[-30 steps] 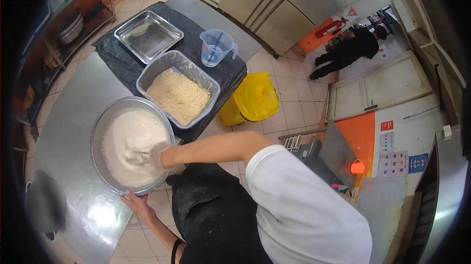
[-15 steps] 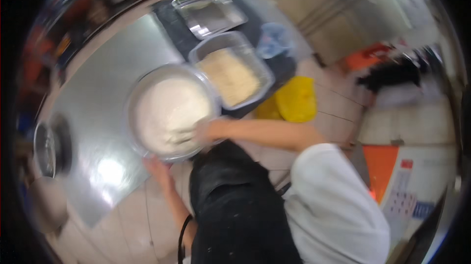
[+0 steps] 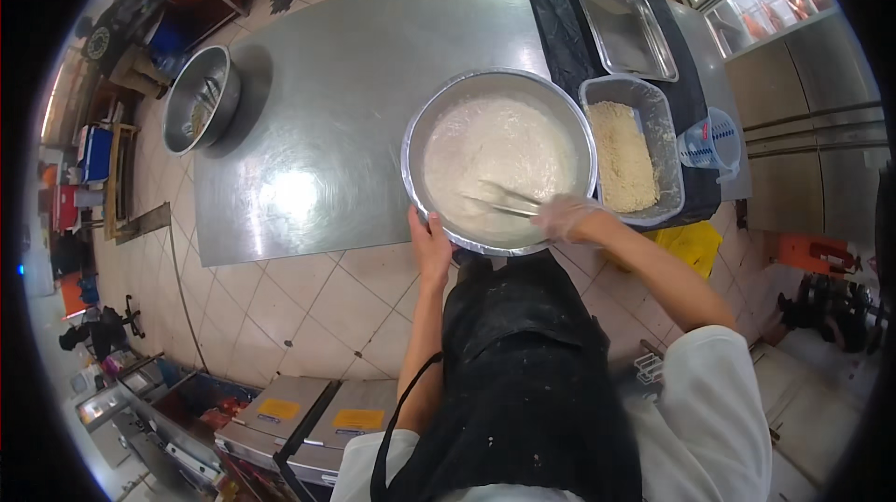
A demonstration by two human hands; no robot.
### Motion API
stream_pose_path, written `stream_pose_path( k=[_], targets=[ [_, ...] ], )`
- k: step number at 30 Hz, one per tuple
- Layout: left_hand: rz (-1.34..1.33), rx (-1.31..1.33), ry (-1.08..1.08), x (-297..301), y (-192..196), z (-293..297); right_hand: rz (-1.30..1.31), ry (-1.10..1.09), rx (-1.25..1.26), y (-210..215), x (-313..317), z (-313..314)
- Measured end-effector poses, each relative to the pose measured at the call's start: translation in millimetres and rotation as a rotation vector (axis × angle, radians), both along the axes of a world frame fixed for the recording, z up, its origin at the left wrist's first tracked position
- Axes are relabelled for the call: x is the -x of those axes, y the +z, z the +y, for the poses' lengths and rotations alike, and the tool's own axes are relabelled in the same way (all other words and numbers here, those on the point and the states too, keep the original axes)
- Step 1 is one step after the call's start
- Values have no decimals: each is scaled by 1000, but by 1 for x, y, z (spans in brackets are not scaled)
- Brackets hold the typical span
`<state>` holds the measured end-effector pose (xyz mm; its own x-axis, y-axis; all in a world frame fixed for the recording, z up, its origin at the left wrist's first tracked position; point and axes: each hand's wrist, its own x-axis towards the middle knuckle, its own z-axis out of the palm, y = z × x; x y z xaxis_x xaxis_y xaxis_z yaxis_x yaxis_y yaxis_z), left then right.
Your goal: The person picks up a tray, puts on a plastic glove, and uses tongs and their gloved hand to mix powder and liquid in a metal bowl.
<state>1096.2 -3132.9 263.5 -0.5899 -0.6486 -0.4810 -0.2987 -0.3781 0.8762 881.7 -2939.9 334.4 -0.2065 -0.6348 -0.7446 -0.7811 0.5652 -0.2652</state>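
Observation:
A large metal bowl (image 3: 408,161) of creamy white batter (image 3: 495,143) stands at the near edge of the steel table. My right hand (image 3: 567,218), in a clear plastic glove, is closed around metal tongs (image 3: 509,202) at the bowl's near right rim. The arms of the tongs are slightly apart and their tips dip into the batter. My left hand (image 3: 430,243), bare, grips the bowl's near left rim, thumb on the outer wall; its other fingers are partly hidden under the bowl.
Right of the bowl, a grey tub (image 3: 665,143) of pale crumbs sits on black plastic sheeting. Beyond it lies a steel tray (image 3: 665,59), with a clear blue-marked jug (image 3: 714,143) beside the tub. Another metal bowl (image 3: 224,115) stands at the table's left edge.
My view has swung round, so the table and bowl appear farther right and level. The tongs stay in the batter and my left hand stays on the rim.

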Motion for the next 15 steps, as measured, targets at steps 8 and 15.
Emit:
stream_pose_path(
  k=[8, 15],
  targets=[
    [44, 9, 11, 7, 6, 6, 268, -183, 56, -52, 29, -24],
    [0, -24, -5, -4, -5, -1, 179, 344, -44, 32, -6, -4]
  ],
)
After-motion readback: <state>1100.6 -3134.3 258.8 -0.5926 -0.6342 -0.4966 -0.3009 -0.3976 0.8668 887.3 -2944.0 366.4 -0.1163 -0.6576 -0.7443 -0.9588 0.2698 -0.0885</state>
